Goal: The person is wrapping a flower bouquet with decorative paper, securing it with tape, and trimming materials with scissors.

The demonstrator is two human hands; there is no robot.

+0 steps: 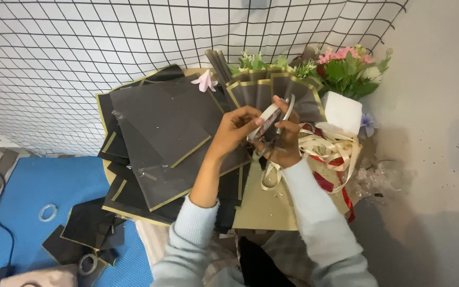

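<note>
While pinched, tape roll (270,118) between both hands.

My left hand (236,127) and right hand (282,142) grip a tape roll (266,120) above black wrapping sheets (166,133).

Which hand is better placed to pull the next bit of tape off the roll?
Left, probably. The left hand has its fingertips at the rim of the white tape roll, while the right hand is occupied gripping the roll together with scissors.
</note>
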